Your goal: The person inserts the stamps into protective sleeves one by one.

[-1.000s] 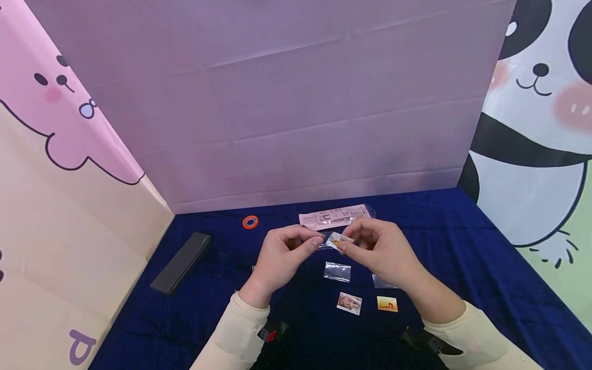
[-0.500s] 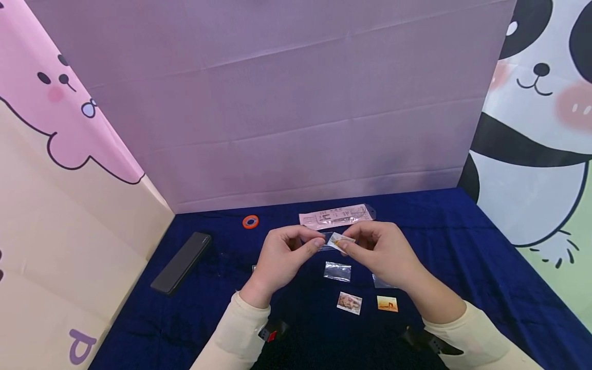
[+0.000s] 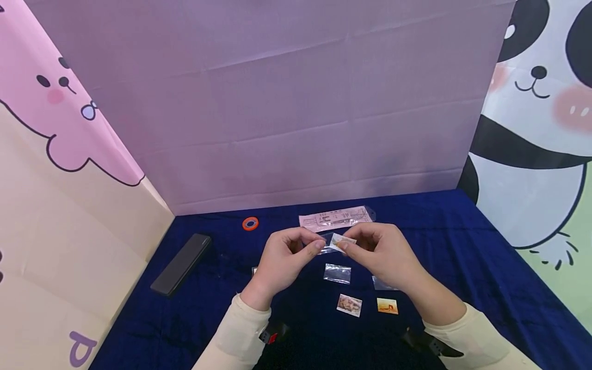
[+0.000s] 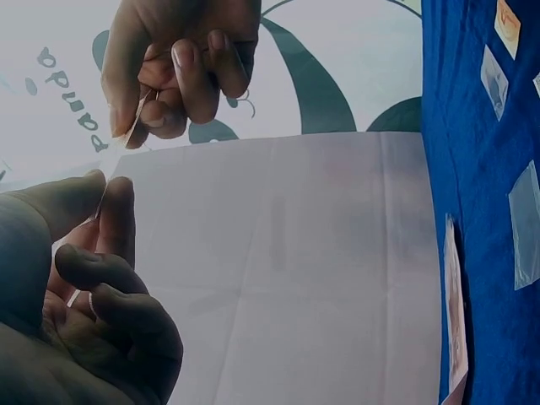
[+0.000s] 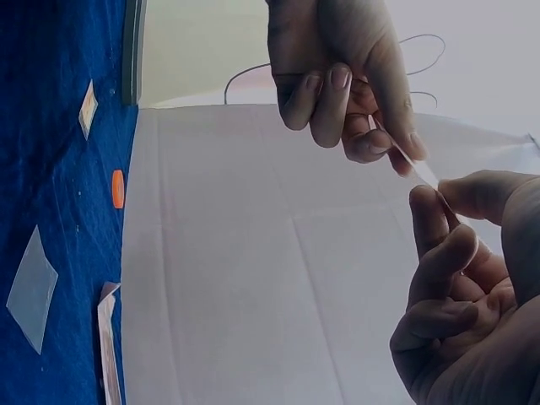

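My left hand [image 3: 287, 259] pinches a small clear plastic bag [image 3: 326, 250] between thumb and index finger. In my right hand [image 3: 384, 254], thumb and fingers pinch a small picture card [image 3: 338, 239] with a white edge. Card and bag meet in the gap between the two hands, above the table; whether the card's edge is inside the bag I cannot tell. From the left wrist view, both hands [image 4: 110, 278] appear edge-on to the thin pieces. The right wrist view likewise shows a thin pale strip between the fingertips [image 5: 415, 150].
On the blue cloth lie a clear bag [image 3: 337, 273], another bag [image 3: 383, 283] partly behind the right wrist, and two picture cards, one brownish [image 3: 349, 304], one orange [image 3: 387, 306]. Farther back are a pink packet [image 3: 319, 221] and an orange ring [image 3: 250, 223]. A black case [image 3: 180, 264] sits left.
The card has shifted slightly right, away from the left fingertips, and more of the clear bag shows between the hands. Both hands keep their grip.
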Motion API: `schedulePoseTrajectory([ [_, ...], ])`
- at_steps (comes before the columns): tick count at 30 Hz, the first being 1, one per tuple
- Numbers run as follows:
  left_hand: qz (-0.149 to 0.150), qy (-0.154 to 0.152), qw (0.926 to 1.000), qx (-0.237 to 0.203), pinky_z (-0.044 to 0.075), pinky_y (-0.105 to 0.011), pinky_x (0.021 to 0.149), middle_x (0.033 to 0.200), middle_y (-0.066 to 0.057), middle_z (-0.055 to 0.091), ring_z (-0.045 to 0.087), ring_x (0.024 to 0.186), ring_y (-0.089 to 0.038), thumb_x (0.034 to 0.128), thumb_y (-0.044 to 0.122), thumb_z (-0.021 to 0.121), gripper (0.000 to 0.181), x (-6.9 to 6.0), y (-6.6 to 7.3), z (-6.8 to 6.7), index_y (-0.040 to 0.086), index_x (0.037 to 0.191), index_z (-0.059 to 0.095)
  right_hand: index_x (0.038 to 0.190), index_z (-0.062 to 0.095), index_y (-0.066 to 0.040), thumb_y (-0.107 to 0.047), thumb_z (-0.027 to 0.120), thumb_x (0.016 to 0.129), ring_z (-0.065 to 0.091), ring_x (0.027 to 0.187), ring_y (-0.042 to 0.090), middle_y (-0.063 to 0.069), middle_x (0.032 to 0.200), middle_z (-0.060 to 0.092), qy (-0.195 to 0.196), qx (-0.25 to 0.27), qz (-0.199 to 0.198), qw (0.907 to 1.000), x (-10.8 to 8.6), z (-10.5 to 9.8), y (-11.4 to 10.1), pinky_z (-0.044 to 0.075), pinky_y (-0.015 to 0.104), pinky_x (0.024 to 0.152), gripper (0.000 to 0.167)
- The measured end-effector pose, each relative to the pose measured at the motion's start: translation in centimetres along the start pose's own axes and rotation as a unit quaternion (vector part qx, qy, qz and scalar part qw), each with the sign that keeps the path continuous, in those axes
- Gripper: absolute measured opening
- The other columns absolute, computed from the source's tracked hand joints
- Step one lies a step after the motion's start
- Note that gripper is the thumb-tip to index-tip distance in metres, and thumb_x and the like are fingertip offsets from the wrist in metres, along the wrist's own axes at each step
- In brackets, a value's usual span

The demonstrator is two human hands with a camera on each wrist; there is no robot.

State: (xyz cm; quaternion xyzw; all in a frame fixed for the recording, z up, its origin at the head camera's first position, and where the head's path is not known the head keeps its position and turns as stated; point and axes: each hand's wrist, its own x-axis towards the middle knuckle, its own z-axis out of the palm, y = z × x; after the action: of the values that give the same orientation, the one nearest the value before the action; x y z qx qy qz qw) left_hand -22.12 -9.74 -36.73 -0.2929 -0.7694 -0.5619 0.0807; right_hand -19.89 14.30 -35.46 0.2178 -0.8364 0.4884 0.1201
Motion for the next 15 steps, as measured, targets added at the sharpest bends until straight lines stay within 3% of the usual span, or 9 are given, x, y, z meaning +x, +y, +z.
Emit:
schedulePoseTrajectory([
  [6,0.005,0.008,0.9999,-0.006,0.036,-0.027,0.052,0.074,0.002,0.063,0.045,0.057,-0.016,0.0997,0.02,0.075,0.007,-0.06,-0.03,0.02,0.016,0.102,0.081,0.096,0.077,-0.02,-0.02,0.073,0.101,0.049,0.056,0.019,-0.001,0.075,0.065,-0.005,0.012,-0.004,0.9999,0.02,0.01,0.19,0.041,0.029,0.051,0.007],
  [15,-0.005,-0.002,1.0,-0.004,0.037,-0.027,0.053,0.084,0.007,0.073,0.046,0.058,-0.017,0.1003,0.022,0.074,0.009,-0.17,0.1,0.1,0.017,0.101,0.082,0.094,0.077,-0.02,-0.019,0.075,0.1,0.048,0.055,0.018,-0.001,0.073,0.06,-0.008,0.014,-0.007,0.9998,-0.12,-0.01,0.39,0.04,0.028,0.05,0.006],
])
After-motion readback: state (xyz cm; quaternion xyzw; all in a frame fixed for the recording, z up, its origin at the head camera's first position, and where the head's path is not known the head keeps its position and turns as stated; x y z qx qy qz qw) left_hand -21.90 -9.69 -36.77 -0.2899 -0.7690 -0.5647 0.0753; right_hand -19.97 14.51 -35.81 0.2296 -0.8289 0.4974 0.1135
